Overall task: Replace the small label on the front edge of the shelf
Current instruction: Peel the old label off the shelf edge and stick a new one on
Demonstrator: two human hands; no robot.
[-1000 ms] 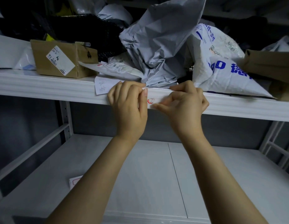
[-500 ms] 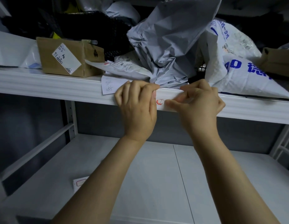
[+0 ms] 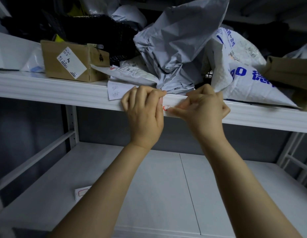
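While a red-bordered slip (image 3: 81, 192) is lying on the near lower shelf (image 3: 158, 186), I am watching the right hand (image 3: 206, 110) pinching the small label (image 3: 167, 107), which is sitting on the upper shelf's front edge (image 3: 63, 93) between both hands. The left hand (image 3: 144, 114) is curling over its left end; I cannot tell its grip. Farther back, a cardboard box (image 3: 70, 62) and grey mailer bags (image 3: 176, 48) are crowding the shelf.
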